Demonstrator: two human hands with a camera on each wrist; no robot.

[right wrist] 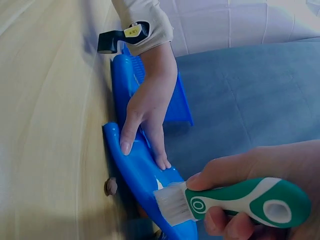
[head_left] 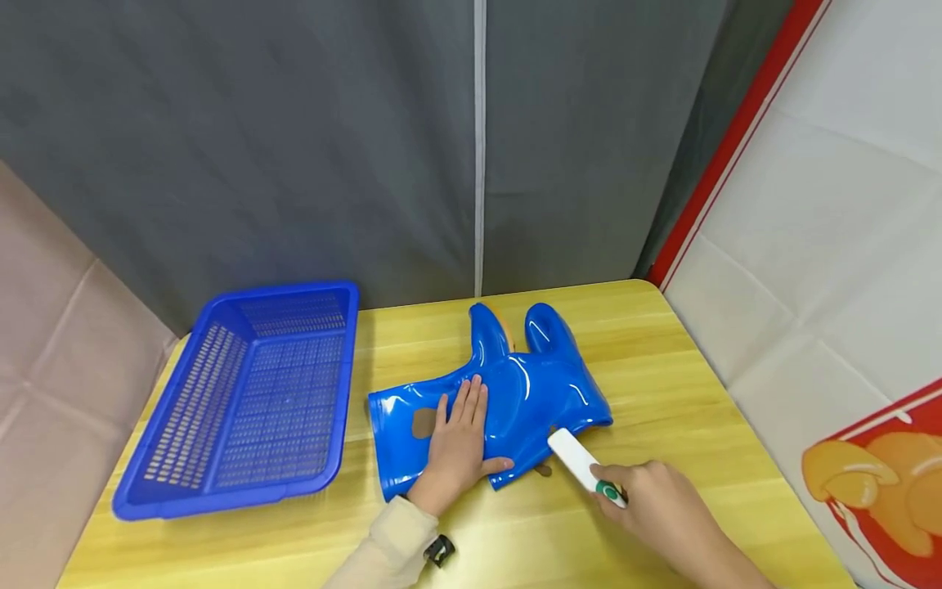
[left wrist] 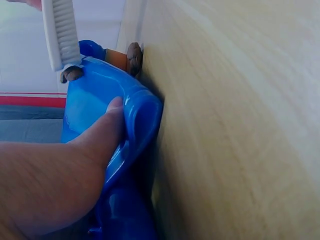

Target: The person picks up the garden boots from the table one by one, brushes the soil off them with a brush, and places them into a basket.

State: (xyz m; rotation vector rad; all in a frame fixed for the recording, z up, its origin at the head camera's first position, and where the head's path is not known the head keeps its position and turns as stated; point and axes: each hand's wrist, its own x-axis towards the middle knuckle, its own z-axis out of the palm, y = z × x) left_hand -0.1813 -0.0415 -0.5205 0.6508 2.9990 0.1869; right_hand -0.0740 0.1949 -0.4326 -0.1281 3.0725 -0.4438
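Note:
A pair of shiny blue rain boots (head_left: pixel 526 393) lies on its side on the table, with an orange sole (left wrist: pixel 116 59) glimpsed in the left wrist view. My left hand (head_left: pixel 458 450) rests flat on the boots, fingers straight and thumb spread. In my right hand (head_left: pixel 655 499) is a scrub brush (right wrist: pixel 240 202) with a green and white handle. Its white bristles (right wrist: pixel 172 204) touch the near boot's edge beside a brown, mud-like lump (left wrist: pixel 71 74). Another brown lump (right wrist: pixel 111 186) shows at the boot's underside, and a brown patch (head_left: pixel 423 423) marks one shaft.
A blue mesh plastic basket (head_left: pixel 342 409) stands left of the boots on the wood-grain table (head_left: pixel 662 360). Behind hangs a grey curtain (head_left: pixel 294 164). A white and red printed panel (head_left: pixel 832 270) borders the right side.

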